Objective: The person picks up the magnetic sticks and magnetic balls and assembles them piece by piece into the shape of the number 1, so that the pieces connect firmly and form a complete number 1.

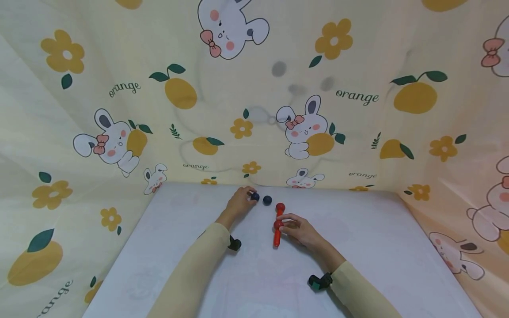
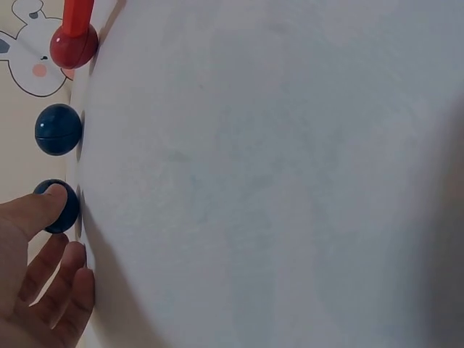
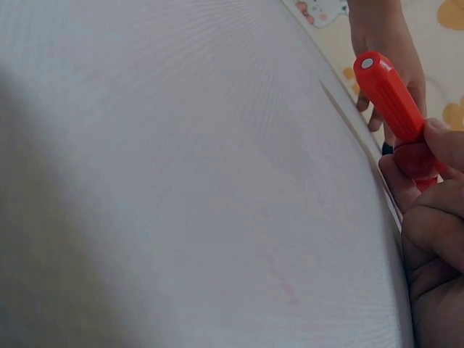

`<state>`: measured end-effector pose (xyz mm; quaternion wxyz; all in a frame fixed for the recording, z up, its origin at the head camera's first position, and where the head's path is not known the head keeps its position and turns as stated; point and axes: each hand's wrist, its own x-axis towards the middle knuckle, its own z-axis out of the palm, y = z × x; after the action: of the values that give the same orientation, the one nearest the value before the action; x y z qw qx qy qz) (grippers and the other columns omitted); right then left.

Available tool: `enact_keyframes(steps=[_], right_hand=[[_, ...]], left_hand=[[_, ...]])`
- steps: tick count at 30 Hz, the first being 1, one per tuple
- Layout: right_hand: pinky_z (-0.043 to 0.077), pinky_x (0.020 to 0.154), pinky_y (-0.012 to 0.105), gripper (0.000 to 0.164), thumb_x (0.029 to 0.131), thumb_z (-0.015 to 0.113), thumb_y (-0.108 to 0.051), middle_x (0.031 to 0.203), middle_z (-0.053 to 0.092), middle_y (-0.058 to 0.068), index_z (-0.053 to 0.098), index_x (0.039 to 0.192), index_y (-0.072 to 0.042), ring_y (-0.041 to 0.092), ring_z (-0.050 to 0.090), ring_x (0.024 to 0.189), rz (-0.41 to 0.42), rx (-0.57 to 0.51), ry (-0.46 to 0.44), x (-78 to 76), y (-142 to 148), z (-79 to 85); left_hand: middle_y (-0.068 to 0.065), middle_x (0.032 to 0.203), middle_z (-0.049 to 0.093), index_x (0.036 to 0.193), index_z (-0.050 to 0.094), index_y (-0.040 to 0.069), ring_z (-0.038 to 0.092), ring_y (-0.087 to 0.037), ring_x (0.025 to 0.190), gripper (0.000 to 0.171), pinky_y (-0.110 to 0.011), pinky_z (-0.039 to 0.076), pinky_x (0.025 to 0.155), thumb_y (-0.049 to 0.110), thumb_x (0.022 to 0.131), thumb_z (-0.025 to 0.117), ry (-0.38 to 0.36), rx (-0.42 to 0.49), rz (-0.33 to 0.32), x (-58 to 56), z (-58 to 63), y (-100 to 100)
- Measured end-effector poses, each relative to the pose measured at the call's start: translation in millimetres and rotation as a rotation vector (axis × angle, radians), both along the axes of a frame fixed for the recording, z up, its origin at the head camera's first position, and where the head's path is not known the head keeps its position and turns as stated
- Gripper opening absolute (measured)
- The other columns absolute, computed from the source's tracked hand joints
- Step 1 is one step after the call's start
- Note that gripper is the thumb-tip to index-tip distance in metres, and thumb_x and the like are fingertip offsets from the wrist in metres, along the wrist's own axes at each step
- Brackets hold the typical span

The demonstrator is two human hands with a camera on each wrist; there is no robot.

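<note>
Toward the back of the white table, my left hand [image 1: 240, 202] pinches a dark blue ball [image 2: 69, 210] between thumb and fingers. Another dark blue ball [image 1: 267, 200] sits just to its right. My right hand [image 1: 301, 230] holds a red piece made of balls and rods, thumb and fingers on its nearer red ball [image 1: 278, 225]. From that ball a red rod [image 3: 391, 94] points toward me, a pale round spot on its end. A second red rod leads away to the farther red ball [image 1: 280, 206], close to the loose blue ball.
The white tabletop [image 1: 254, 282] ends at a cream curtain [image 1: 254, 145] printed with rabbits, oranges and flowers, which also rises along both sides. Black wrist devices sit on both forearms, the right one [image 1: 320, 282] near its sleeve.
</note>
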<state>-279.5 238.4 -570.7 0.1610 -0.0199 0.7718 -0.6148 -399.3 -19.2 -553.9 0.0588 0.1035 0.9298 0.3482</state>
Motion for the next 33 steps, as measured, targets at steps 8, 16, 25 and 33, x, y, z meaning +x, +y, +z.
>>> enact_keyframes(steps=[8, 16, 25, 33], right_hand=[[0.04, 0.058, 0.023, 0.041, 0.099, 0.081, -0.027, 0.112, 0.074, 0.006, 0.07, 0.138, -0.019, 0.017, 0.042, 0.06, 0.009, 0.005, -0.005, -0.8, -0.8, -0.2], [0.041, 0.06, 0.023, 0.042, 0.099, 0.08, -0.026, 0.115, 0.075, 0.007, 0.069, 0.139, -0.018, 0.018, 0.044, 0.066, -0.005, -0.004, -0.017, -1.6, -0.1, -1.3], [0.041, 0.062, 0.024, 0.04, 0.098, 0.081, -0.028, 0.123, 0.073, 0.008, 0.071, 0.137, -0.022, 0.02, 0.053, 0.084, -0.031, 0.001, -0.027, -4.4, 1.7, -3.8], [0.041, 0.061, 0.024, 0.041, 0.098, 0.082, -0.028, 0.12, 0.073, 0.007, 0.071, 0.137, -0.023, 0.019, 0.049, 0.073, -0.025, 0.0, -0.039, -5.3, 1.4, -3.9]], left_hand=[[-0.008, 0.134, 0.064, 0.135, 0.064, 0.019, 0.063, -0.024, 0.113, 0.036, -0.044, 0.052, 0.101, 0.029, 0.102, 0.076, -0.006, 0.041, 0.042, 0.2, -2.7, -3.0], [-0.007, 0.134, 0.066, 0.133, 0.065, 0.019, 0.062, -0.024, 0.111, 0.035, -0.045, 0.052, 0.099, 0.032, 0.102, 0.076, -0.027, 0.094, 0.062, 7.8, -2.1, -6.0], [-0.007, 0.132, 0.066, 0.132, 0.067, 0.02, 0.061, -0.023, 0.107, 0.033, -0.044, 0.053, 0.096, 0.032, 0.102, 0.075, -0.039, 0.17, 0.072, 18.5, 0.0, -10.3], [-0.006, 0.134, 0.066, 0.134, 0.067, 0.022, 0.062, -0.023, 0.109, 0.035, -0.046, 0.053, 0.098, 0.034, 0.102, 0.075, -0.054, 0.218, 0.065, 27.9, 1.6, -18.4]])
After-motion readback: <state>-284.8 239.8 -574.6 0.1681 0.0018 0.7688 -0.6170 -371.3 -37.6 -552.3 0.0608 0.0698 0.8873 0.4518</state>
